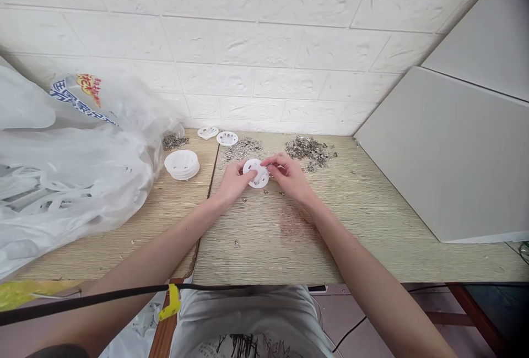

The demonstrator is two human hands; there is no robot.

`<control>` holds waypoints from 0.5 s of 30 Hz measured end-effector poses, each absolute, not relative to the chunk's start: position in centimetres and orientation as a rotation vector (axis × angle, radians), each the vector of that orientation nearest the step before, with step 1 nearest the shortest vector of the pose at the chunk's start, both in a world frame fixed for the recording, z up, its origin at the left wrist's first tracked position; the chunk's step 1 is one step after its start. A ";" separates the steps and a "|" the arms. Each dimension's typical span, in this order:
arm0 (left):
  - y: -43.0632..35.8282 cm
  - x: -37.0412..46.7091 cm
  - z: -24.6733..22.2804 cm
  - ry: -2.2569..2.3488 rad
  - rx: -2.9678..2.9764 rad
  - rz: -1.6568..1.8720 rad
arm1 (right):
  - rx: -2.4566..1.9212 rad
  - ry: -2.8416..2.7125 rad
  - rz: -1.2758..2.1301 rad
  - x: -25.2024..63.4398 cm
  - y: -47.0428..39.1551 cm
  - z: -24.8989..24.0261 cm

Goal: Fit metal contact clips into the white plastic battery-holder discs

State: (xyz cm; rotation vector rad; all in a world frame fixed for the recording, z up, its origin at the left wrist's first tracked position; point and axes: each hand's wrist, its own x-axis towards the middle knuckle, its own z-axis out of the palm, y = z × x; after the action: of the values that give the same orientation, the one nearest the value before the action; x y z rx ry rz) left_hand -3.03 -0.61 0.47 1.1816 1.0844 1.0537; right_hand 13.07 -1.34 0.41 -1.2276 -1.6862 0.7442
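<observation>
Pale wood-grain tabletop (264,256), room toward its front edge; by small silver metal pieces (243,147), I see the left hand (232,183) gripping a round white plastic disc (260,176), right hand (290,177) curled at its rim, grip unclear.

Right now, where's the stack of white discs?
Head view: the stack of white discs sits on the tabletop, left of the left hand, beside the plastic bag.

Has a white brick-patterned wall (289,44) behind, grey panels (446,148) at right. Shows a black cable (103,296) with a yellow tag (172,304) below.
</observation>
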 end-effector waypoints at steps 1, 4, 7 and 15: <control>-0.7 -3.0 0.6 1.075 1.170 1.041 | -1.239 -1.702 0.718 13.1 -1.3 0.4; -0.9 -2.9 0.9 1.042 1.155 1.004 | -1.250 -1.712 0.687 13.1 -1.3 0.4; -0.9 -2.9 0.9 1.056 1.195 1.010 | -1.235 -1.719 0.688 13.1 -1.3 0.4; -0.6 -3.2 0.3 1.070 1.284 1.014 | -1.247 -1.679 0.657 13.2 -1.4 0.5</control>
State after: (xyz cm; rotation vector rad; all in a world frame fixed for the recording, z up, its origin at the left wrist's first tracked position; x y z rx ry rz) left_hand -3.17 -0.57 0.32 1.2838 1.0697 1.0137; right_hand 13.20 -1.44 0.47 -1.2466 -1.6787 0.6566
